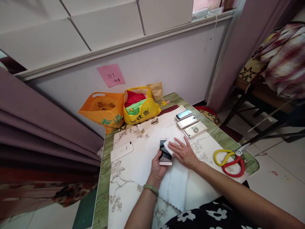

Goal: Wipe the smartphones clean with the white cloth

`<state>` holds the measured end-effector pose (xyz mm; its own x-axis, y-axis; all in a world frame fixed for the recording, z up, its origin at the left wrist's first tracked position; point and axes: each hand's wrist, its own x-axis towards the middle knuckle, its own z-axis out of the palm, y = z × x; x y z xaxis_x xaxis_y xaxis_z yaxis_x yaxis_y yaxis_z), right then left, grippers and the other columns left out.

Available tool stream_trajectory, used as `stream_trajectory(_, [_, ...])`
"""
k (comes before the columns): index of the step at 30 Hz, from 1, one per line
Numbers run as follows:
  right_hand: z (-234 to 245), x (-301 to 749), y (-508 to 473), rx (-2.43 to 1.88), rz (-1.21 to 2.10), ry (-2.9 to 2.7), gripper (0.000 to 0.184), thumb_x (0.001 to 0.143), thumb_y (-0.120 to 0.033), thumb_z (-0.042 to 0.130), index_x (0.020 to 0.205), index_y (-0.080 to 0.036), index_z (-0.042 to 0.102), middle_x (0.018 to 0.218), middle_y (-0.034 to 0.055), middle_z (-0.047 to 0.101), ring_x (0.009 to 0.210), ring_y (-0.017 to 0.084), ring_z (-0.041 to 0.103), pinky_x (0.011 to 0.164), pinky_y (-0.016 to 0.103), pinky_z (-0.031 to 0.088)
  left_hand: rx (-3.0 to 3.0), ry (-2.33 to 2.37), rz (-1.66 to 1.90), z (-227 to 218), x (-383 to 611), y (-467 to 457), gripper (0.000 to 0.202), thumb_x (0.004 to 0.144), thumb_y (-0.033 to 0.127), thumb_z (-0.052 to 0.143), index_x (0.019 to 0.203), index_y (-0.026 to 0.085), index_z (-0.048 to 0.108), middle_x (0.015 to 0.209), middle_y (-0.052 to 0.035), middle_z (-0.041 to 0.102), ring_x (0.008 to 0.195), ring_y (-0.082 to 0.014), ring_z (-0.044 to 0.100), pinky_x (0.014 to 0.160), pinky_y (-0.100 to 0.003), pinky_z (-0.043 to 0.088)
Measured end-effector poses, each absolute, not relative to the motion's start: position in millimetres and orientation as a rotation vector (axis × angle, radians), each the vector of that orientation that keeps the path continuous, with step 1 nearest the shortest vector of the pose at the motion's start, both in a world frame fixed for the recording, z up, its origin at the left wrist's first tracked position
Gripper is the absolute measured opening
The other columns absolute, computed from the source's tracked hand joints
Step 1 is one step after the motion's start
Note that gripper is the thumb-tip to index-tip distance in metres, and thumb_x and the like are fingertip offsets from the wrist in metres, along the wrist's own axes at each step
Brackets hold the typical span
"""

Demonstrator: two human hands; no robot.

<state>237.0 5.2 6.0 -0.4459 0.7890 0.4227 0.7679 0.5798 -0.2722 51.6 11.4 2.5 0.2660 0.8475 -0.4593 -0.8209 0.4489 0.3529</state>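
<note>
A person sits at a counter [103, 190] topped in green marbled stone, most of it under a white covering printed with grey flowers [130, 178]. The left hand [157, 168], a green jade bangle [151, 189] on its wrist, is closed around the lower end of a white-framed smartphone with a dark screen [165, 158], lifting it slightly off the covering near the counter's middle. The right hand [184, 153] lies flat with fingers extended, pressing a small folded white cloth [167, 147] onto the upper right of the screen.

The work looks like wiping the glass. Rubbing further would call for a firm left grip while the right palm slides the cloth across the smartphone without tipping it.

A larger sheet of white fabric [177, 190] spreads beneath the hands toward the person's lap. Three more phones [187, 121] lie in a row at the far right, and a white phone lying face down [121, 151] sits apart on the left. Scissors with red and yellow handles [229, 162] rest near the right edge. An orange tote bag [105, 111] and a yellow tote bag stuffed with red and green items [140, 109] stand against a pale wall bearing a pink paper note [111, 75]. Mauve curtains [35, 127] hang at the left; a chair draped in plaid cloth [283, 60] stands at the right
</note>
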Motion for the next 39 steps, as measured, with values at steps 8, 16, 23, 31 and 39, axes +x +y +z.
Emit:
stream_trajectory(8, [4.8,228.2,-14.0,-1.299,0.142,-2.340,0.057,0.101,-0.035,0.038,0.154,-0.029,0.020,0.155,0.0022,0.035,0.146,0.029,0.021,0.116,0.064,0.001,0.045,0.655,1.119,2.1,50.8,7.8,0.035,0.088,0.014,0.055,0.121,0.015,0.065,0.113,-0.0089,0.073,0.102,-0.0204,0.069,0.103,-0.036,0.046])
stream_trajectory(16, [19.7,231.6,-28.7,-1.072,0.159,-2.526,0.061,0.097,-0.040,0.048,0.153,-0.029,0.025,0.150,0.0014,0.043,0.146,0.028,0.021,0.117,0.063,-0.009,0.137,0.576,1.044,11.3,51.7,8.0,0.053,0.091,0.051,0.052,0.130,0.016,0.059,0.126,-0.0132,0.067,0.119,-0.0282,0.060,0.109,-0.046,0.038])
stream_trajectory(23, [12.2,199.0,-22.7,-1.220,0.102,-2.400,0.064,0.097,-0.044,0.047,0.154,-0.024,0.024,0.153,0.0059,0.040,0.146,0.031,0.021,0.117,0.064,-0.002,0.152,0.628,1.009,12.1,50.2,0.0,0.069,0.083,0.072,0.047,0.116,0.015,0.065,0.120,-0.0157,0.068,0.122,-0.0333,0.057,0.108,-0.051,0.039])
stream_trajectory(31, [20.5,217.1,1.9,-1.154,0.059,-2.492,0.057,0.099,-0.049,0.043,0.151,-0.030,0.030,0.152,0.0001,0.041,0.146,0.028,0.022,0.117,0.062,-0.007,0.220,0.571,0.975,15.7,55.0,1.9,0.073,0.084,0.073,0.042,0.127,0.016,0.060,0.125,-0.0156,0.065,0.117,-0.0308,0.060,0.100,-0.046,0.046])
stream_trajectory(39, [27.4,207.4,17.7,-1.344,0.015,-2.370,0.054,0.099,-0.048,0.042,0.149,-0.027,0.037,0.152,0.0020,0.042,0.145,0.030,0.024,0.117,0.063,-0.003,0.222,0.554,0.987,18.9,56.4,0.1,0.068,0.085,0.072,0.043,0.128,0.022,0.060,0.128,-0.0118,0.064,0.120,-0.0275,0.058,0.100,-0.040,0.045])
